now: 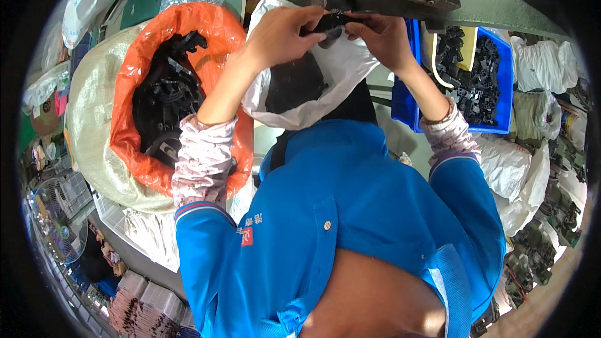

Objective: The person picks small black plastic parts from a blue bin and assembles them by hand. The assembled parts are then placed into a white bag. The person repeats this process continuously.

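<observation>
Head view: at twelve o'clock, a black part [332, 23] is gripped by the curled left hand [285, 36] and pinched between the nearly closed fingertips of the right hand [385, 40]; it is probably best steadied from both ends. Black pieces [172, 81] are held in the orange bag [130, 106] at ten o'clock, smaller ones in the blue bin [405, 109] at two; the white sack's [350, 72] contents are unclear.

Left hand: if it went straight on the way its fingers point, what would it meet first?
The black plastic part that the left hand grips, then probably the right hand beyond it; depth is unclear.
</observation>
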A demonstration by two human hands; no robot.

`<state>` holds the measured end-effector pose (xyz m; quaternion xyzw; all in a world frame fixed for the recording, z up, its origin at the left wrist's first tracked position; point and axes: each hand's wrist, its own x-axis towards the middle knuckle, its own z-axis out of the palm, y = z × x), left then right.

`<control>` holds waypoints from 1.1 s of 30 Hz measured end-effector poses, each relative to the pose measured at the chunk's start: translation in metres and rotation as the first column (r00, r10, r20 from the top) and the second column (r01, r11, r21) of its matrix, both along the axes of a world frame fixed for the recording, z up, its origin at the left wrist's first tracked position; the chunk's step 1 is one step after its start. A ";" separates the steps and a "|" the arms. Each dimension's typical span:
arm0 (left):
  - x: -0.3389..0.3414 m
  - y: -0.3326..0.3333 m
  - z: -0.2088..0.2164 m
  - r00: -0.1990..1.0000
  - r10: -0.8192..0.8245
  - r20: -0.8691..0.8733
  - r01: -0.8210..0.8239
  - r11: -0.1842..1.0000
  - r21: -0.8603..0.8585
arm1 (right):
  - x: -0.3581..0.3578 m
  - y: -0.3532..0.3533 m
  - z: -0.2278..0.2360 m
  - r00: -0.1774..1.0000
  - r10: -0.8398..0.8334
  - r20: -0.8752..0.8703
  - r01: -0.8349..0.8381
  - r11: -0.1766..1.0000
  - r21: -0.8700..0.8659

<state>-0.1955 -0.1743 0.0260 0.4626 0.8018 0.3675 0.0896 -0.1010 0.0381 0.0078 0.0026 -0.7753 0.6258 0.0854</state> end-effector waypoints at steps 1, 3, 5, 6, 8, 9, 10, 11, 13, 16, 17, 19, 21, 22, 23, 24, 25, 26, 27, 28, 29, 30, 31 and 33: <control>-0.003 0.000 0.001 1.000 -0.006 -0.004 0.006 0.999 -0.050 | 0.002 0.000 0.001 1.000 0.000 0.016 0.001 1.000 -0.023; -0.002 0.000 0.006 0.999 0.001 -0.043 -0.006 0.995 -0.100 | 0.002 0.003 0.002 0.999 0.024 0.037 -0.024 1.000 -0.008; 0.005 -0.009 0.008 0.994 0.032 -0.105 -0.030 0.999 0.019 | 0.002 0.007 0.007 0.994 0.082 0.066 -0.087 0.994 0.064; 0.007 -0.013 0.008 0.990 0.048 -0.135 -0.038 0.996 0.079 | 0.002 0.011 0.009 0.991 0.109 0.081 -0.117 0.988 0.100; 0.009 -0.022 0.004 0.996 0.089 -0.003 -0.089 0.996 0.030 | -0.006 0.024 0.002 0.989 0.129 0.076 -0.129 0.992 0.002; 0.013 -0.021 0.003 0.995 0.102 -0.019 -0.101 0.993 0.056 | -0.010 0.029 -0.004 0.992 0.101 0.078 -0.095 0.992 -0.083; 0.016 -0.021 0.003 0.993 0.115 -0.035 -0.112 0.990 0.083 | -0.016 0.037 -0.014 0.994 0.074 0.083 -0.059 0.984 -0.168; 0.014 -0.021 0.006 0.994 0.104 0.022 -0.105 0.991 0.077 | -0.031 0.054 -0.039 0.980 0.171 0.102 -0.196 0.925 0.327; 0.014 -0.020 0.006 0.994 0.106 -0.015 -0.105 0.993 0.060 | -0.057 0.053 -0.061 0.983 0.155 0.095 -0.154 0.437 0.886; 0.017 -0.022 0.004 0.992 0.111 -0.060 -0.106 0.991 0.085 | -0.083 0.050 -0.087 0.988 0.071 0.140 -0.152 0.222 0.963; 0.017 -0.025 0.004 0.989 0.126 -0.073 -0.118 0.988 0.099 | -0.087 0.048 -0.091 0.988 0.079 0.130 -0.144 0.213 0.966; 0.020 -0.025 0.008 0.986 0.156 -0.057 -0.155 0.988 0.024 | -0.090 0.051 -0.113 0.988 0.108 0.107 -0.126 0.187 0.974; 0.019 -0.023 0.007 0.989 0.136 -0.053 -0.136 0.991 0.000 | -0.096 0.102 -0.175 0.988 0.156 -0.001 -0.058 0.372 0.926; 0.013 -0.008 0.009 0.996 0.035 -0.080 -0.027 0.995 0.098 | -0.090 0.176 -0.234 0.958 0.182 -0.223 0.059 0.635 0.770; 0.017 -0.015 -0.001 0.996 0.093 -0.005 -0.092 0.994 0.058 | -0.100 0.142 -0.221 0.987 0.149 -0.064 -0.030 0.555 0.831; 0.019 -0.018 -0.010 0.993 0.100 -0.059 -0.091 0.986 0.138 | -0.106 0.117 -0.197 0.990 0.101 0.098 -0.132 0.434 0.891; 0.027 -0.024 -0.012 0.960 0.188 -0.209 -0.149 0.970 0.192 | -0.114 0.083 -0.168 0.965 0.072 0.252 -0.261 0.295 0.919; 0.035 -0.021 -0.005 0.954 0.227 -0.197 -0.176 0.953 0.247 | -0.112 0.083 -0.165 0.987 0.094 0.129 -0.143 0.156 0.977; 0.039 -0.017 -0.007 0.925 0.263 -0.275 -0.183 0.941 0.285 | -0.111 0.081 -0.162 0.992 0.124 -0.001 -0.001 0.018 1.000; 0.044 -0.015 -0.010 0.891 0.292 -0.347 -0.179 0.930 0.322 | -0.111 0.089 -0.164 0.986 0.157 -0.049 0.048 0.009 0.999; 0.051 -0.019 -0.013 0.872 0.333 -0.360 -0.213 0.918 0.334 | -0.112 0.096 -0.168 0.976 0.193 -0.097 0.099 0.002 0.995; 0.056 -0.024 -0.015 0.848 0.373 -0.376 -0.246 0.906 0.344 | -0.116 0.097 -0.165 0.986 0.162 -0.050 0.042 0.053 0.998; 0.062 -0.031 -0.018 0.822 0.413 -0.392 -0.279 0.892 0.355 | -0.116 0.097 -0.164 0.994 0.101 0.036 -0.050 0.140 0.989; 0.067 -0.061 -0.041 0.745 0.526 -0.410 -0.398 0.844 0.360 | -0.118 0.096 -0.155 0.994 0.038 0.099 -0.106 0.259 0.960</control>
